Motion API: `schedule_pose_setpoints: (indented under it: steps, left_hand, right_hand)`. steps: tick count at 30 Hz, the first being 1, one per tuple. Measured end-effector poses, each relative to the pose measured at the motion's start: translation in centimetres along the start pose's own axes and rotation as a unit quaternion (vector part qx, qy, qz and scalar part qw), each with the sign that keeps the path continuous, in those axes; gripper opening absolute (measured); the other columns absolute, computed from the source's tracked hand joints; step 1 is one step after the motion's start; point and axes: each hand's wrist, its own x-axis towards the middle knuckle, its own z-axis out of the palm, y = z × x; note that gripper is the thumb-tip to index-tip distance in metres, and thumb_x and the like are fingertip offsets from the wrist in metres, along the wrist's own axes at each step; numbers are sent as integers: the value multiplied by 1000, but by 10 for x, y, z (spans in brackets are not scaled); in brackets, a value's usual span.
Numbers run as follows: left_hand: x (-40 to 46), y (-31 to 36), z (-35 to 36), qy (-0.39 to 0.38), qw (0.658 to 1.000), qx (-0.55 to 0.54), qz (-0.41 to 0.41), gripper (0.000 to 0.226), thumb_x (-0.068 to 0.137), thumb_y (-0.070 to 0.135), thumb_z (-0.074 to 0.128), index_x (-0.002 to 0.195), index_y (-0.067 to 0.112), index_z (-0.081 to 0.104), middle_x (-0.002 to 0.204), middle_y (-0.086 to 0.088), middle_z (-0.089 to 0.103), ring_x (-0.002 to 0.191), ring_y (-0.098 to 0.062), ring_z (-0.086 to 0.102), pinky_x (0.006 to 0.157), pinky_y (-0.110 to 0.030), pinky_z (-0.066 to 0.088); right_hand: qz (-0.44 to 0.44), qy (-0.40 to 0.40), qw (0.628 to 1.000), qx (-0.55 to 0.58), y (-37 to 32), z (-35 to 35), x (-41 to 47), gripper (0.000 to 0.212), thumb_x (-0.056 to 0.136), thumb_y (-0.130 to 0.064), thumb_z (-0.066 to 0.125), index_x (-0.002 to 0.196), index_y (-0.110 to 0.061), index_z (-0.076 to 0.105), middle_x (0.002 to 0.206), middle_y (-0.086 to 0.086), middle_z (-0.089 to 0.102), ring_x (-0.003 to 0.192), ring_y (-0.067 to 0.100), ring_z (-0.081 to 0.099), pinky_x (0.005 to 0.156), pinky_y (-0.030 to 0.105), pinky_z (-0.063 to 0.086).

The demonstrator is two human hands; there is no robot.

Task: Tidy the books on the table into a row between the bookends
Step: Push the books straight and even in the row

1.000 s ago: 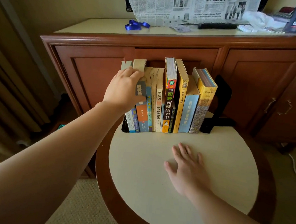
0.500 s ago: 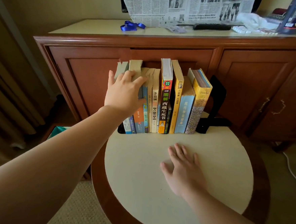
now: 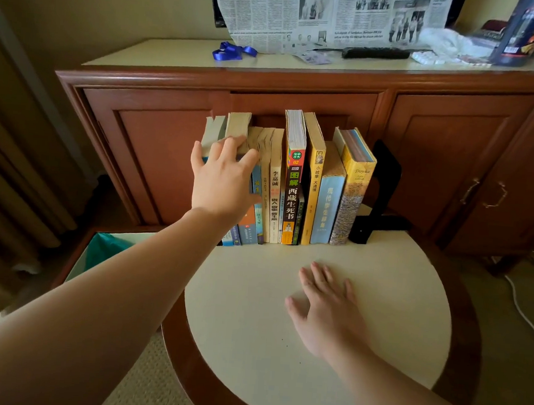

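Books (image 3: 295,185): upright row at the surface's (image 3: 282,330) far edge, right bookend (image 3: 383,191) adjacent. Left hand (image 3: 223,180), fingers straight, presses leftmost spines; right hand (image 3: 328,307) flat, idle. Step: final squaring. Next: probably close the gap.

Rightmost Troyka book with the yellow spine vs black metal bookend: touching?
Apart. Head view shows a strip of wooden cabinet between the Troyka book and the black bookend's upright.

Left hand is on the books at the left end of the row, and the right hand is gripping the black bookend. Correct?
Not quite. In the head view the right hand lies flat on the table, away from the black bookend. The left hand is on the books.
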Motion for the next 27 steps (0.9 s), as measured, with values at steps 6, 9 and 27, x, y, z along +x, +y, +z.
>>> schedule_pose_setpoints:
  steps: [6, 9, 27]
  left_hand:
    - [5, 4, 1, -3, 1000, 19, -6, 76, 72, 49, 91, 137, 28, 56, 146, -9, 47, 137, -36, 42, 118, -72, 20]
    - [10, 6, -1, -14, 998, 55, 15, 83, 73, 60, 86, 145, 39, 50, 142, -9, 46, 134, -35, 42, 117, -74, 17]
    - [-56, 46, 32, -42, 991, -123, 34, 85, 101, 33, 52, 167, 16, 2, 175, -4, -5, 159, -23, -17, 128, -53, -3]
  right_hand:
    - [-1, 1, 1000, 0, 1, 2, 0, 77, 99, -68, 16, 166, -31, 8, 173, -7, -7, 158, 10, -13, 128, 48, -3]
    - [-2, 6, 1000, 3, 1, 2, 0, 77, 99, -68, 17, 166, -32, 9, 173, -7, -6, 158, 10, -13, 128, 48, -4]
    - [49, 73, 981, 172, 10, -13, 5, 65, 101, -57, 51, 156, -24, 41, 161, -5, 42, 150, 12, 31, 123, 32, 23]
